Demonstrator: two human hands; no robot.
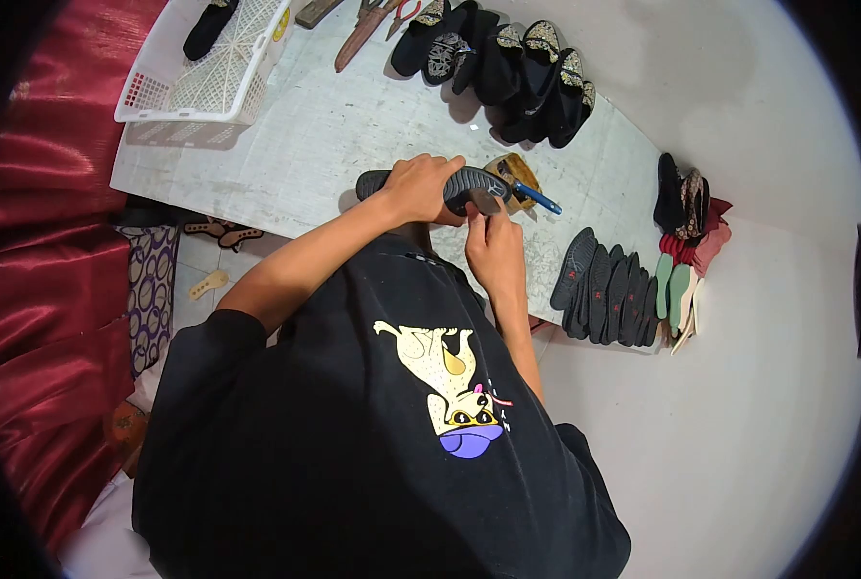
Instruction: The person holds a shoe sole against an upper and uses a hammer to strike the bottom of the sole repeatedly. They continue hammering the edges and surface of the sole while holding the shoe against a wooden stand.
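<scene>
My left hand (417, 188) is wrapped around the middle of a black slipper (474, 180), which is turned so its ribbed sole faces up. My right hand (495, 241) is closed at the sole's right end, fingers pinching a small flat grey-brown piece (485, 201) against its edge. I cannot make out what that piece is. Just beyond the right end of the slipper stands a glue-stained container (519, 166), with a blue-handled tool (539, 198) lying across it.
Several black slippers with patterned parts (539, 43) stand at the table's back. Black soles (609, 289) line up at right, beside green insoles (679, 289). A white basket (247, 92) stands at the left. Pliers (403, 17) and a brown-handled tool (361, 43) lie near it.
</scene>
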